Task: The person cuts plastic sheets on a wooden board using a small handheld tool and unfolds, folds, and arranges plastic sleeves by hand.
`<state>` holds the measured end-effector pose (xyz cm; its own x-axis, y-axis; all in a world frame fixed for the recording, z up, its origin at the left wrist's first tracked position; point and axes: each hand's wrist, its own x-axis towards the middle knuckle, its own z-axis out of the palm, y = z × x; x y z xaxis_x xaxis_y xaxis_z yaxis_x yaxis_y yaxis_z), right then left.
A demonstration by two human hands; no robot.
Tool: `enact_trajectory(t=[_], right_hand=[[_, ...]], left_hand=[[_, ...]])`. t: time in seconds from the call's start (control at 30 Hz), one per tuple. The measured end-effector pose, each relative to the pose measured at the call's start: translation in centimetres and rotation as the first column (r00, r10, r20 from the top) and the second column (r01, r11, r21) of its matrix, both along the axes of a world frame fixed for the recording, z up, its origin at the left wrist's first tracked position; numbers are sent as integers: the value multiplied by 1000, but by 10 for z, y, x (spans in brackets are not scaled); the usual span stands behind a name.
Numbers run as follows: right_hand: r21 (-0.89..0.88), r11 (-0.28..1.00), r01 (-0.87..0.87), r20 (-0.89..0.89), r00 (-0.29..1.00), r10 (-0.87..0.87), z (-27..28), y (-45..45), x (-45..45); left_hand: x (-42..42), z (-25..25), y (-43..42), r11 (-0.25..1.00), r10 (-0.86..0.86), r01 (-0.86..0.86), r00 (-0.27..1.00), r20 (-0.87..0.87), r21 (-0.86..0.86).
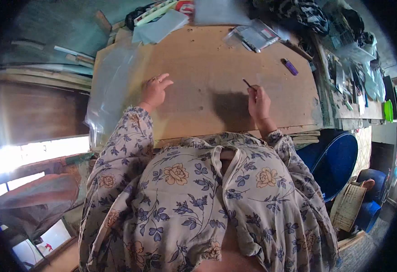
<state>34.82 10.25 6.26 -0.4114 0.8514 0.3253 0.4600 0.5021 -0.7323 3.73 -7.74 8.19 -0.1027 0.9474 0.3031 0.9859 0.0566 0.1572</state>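
Note:
My left hand is over the left part of the wooden board, its fingers apart and nothing between them. A clear plastic sheet lies to its left along the board's edge. Farther right, my right hand pinches a thin dark stick-like tool, whose tip points up and to the left. The hand casts a shadow on the board. A purple lighter lies on the board beyond my right hand.
Plastic packets and white sheets lie at the board's far edge. Dark plastic bags are piled at the back right. A blue drum stands below the right side, and a green container is farther right.

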Motion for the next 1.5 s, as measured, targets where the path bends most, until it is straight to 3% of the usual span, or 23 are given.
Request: enact_trajectory(t=[0.07, 0.13, 0.3, 0.37, 0.5, 0.57, 0.67, 0.93, 1.1, 1.27, 1.5], right_hand=[[44, 995, -87, -22, 996, 88, -16, 20, 20], [21, 998, -51, -24, 998, 52, -27, 19, 26], [-55, 998, 27, -42, 999, -30, -32, 24, 41], [31, 999, 18, 13, 1000, -19, -32, 29, 48], [145, 989, 10, 59, 998, -19, -28, 26, 48], [150, 988, 28, 57, 998, -37, -26, 26, 51], [139, 990, 18, 89, 996, -31, -28, 32, 62], [140, 990, 19, 146, 989, -39, -26, 30, 71], [160, 987, 4, 176, 984, -32, -31, 32, 72], [38, 999, 4, 159, 987, -10, -19, 31, 81], [75, 997, -19, 153, 988, 7, -21, 31, 82]], left_hand=[[32, 0, 18, 997, 74, -75, 994, 79, 5], [48, 2, 19, 989, 139, -145, 977, 159, 30], [108, -7, 46, 947, 289, -202, 877, 384, -251], [133, -14, 58, 940, 255, -228, 964, 79, -253], [115, -19, 55, 884, 308, -290, 951, -9, -366], [88, -16, 45, 911, 226, -231, 973, -54, -341], [62, -13, 36, 924, 155, -154, 988, -24, -350], [55, -11, 21, 955, 164, -143, 985, 58, -259], [55, -10, 21, 967, 151, -141, 988, 29, -211], [60, -1, 22, 970, 131, -120, 991, 40, -211], [54, -1, 21, 970, 93, -81, 995, 43, -228]])
